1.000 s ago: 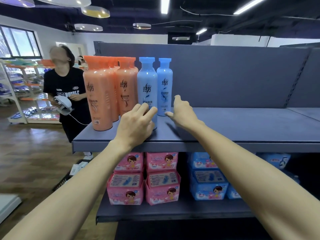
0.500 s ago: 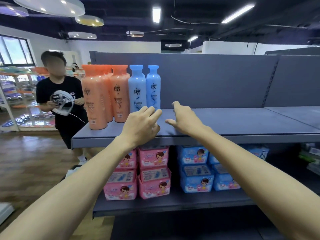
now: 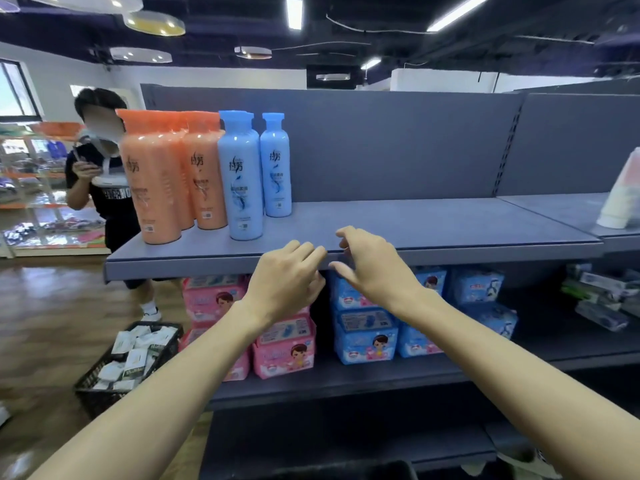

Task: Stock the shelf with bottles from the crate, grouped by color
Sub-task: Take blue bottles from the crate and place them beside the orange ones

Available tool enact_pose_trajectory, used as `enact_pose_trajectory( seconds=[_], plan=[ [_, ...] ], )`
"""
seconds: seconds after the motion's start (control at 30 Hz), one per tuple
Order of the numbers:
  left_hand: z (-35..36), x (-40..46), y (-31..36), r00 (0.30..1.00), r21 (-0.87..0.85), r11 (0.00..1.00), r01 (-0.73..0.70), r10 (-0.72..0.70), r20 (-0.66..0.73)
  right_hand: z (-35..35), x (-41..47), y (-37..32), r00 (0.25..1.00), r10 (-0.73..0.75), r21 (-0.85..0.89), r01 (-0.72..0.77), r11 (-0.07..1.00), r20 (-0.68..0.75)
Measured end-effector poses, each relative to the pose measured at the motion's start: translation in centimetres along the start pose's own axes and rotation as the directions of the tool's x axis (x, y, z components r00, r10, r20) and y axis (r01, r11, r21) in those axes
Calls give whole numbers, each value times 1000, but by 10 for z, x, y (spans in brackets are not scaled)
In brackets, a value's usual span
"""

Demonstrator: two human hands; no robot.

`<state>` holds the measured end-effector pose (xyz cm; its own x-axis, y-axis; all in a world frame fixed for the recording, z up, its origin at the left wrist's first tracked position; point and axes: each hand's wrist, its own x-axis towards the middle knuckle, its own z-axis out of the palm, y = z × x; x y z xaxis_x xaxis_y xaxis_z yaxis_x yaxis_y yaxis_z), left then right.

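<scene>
Several orange bottles (image 3: 156,178) stand grouped at the left end of the grey top shelf (image 3: 415,223). Right beside them stand two blue bottles, one in front (image 3: 240,178) and one behind (image 3: 276,168). My left hand (image 3: 284,282) and my right hand (image 3: 375,265) hover side by side in front of the shelf's front edge, to the right of and below the blue bottles. Both hands hold nothing, with fingers loosely curled and apart. No bottle crate shows clearly in this view.
A person in a black shirt (image 3: 104,188) stands left of the shelf holding a white device. A black basket (image 3: 128,358) of white packets sits on the wooden floor. Pink packs (image 3: 284,351) and blue packs (image 3: 367,337) fill the lower shelf. A pale container (image 3: 623,195) stands on the right shelf section.
Both hands have drawn back from the blue bottles toward me and down to the shelf's front edge. The view has shifted right and down, bringing the floor basket into sight.
</scene>
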<state>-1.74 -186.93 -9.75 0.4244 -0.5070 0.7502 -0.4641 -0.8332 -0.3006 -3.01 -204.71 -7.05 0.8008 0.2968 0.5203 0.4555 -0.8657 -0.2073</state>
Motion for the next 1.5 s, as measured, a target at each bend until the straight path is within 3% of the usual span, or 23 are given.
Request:
enact_pose_trajectory(
  seconds=[0.3, 0.47, 0.67, 0.83, 1.1, 1.5],
  plan=[
    [35, -53, 45, 979, -62, 998, -21, 33, 202, 40, -63, 31, 987, 39, -64, -29, 998, 154],
    [56, -93, 75, 939, -113, 989, 91, -47, 341, 75, -92, 46, 964, 92, -47, -83, 995, 248],
    [93, -165, 114, 776, -213, 932, 293, -102, 623, 140, -150, 66, 901, 158, -17, -165, 986, 403],
    [117, -229, 152, 610, -217, 863, 457, -127, 782, 198, -204, 84, 784, 261, -23, -301, 953, 564],
    [149, -302, 188, 440, -180, 795, 580, -119, 890, 268, -273, 98, 598, 359, -104, -417, 903, 716],
    [164, -355, 210, 268, -85, 735, 672, -134, 954, 355, -327, 102, 420, 374, -138, -493, 859, 827]
  ],
)
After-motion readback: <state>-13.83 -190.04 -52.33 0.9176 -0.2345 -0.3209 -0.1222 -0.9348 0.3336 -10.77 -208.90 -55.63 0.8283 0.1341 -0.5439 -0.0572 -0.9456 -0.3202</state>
